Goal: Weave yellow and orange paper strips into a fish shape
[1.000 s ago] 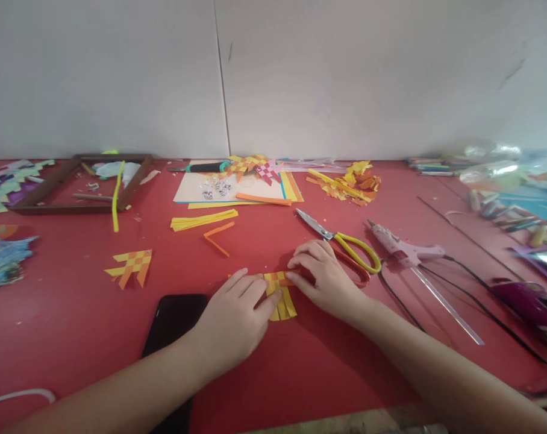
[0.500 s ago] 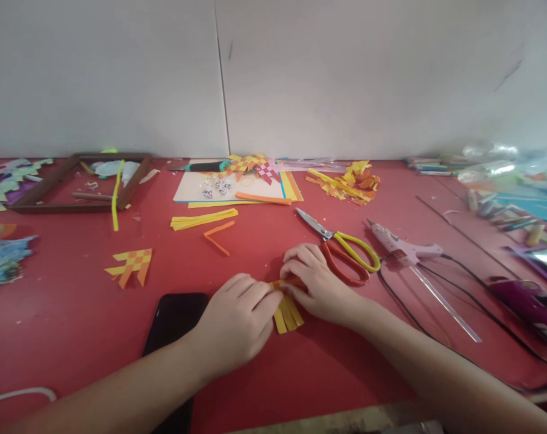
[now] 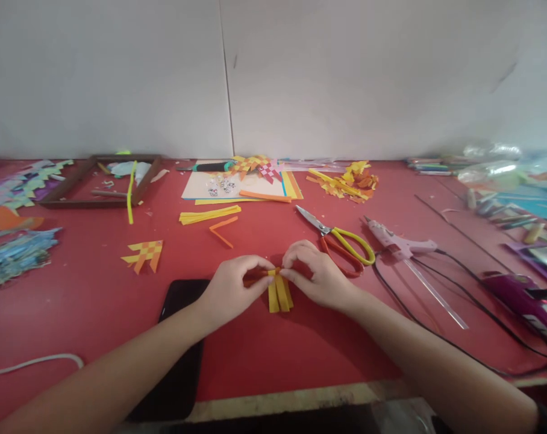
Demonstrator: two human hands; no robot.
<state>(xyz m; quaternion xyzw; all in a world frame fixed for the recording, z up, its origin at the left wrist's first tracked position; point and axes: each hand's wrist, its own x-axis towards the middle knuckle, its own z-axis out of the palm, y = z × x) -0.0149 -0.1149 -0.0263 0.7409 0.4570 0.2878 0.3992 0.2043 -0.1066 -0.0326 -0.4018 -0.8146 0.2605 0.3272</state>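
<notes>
Several yellow paper strips (image 3: 279,295) hang side by side from an orange paper strip (image 3: 255,275) between my hands, just above the red tabletop. My left hand (image 3: 235,289) pinches the upper left of this piece with thumb and fingertips. From the other side, my right hand (image 3: 316,274) pinches its upper right edge, the two sets of fingertips close together. Red-and-yellow-handled scissors (image 3: 337,238) lie just beyond my right hand. A black phone (image 3: 178,355) rests partly under my left forearm. Left of my hands lies a woven yellow-and-orange paper fish (image 3: 144,254).
Yellow strips (image 3: 210,214) and a folded orange strip (image 3: 223,230) lie beyond my hands. A pink glue gun (image 3: 397,241) with its cord is at the right, near a purple tool (image 3: 521,301). A brown frame (image 3: 90,204) and paper scraps (image 3: 350,181) sit towards the wall.
My left hand has turned and opened out from over the strips to a fingertip pinch at their top. The yellow strips now hang straighter. The view has shifted slightly.
</notes>
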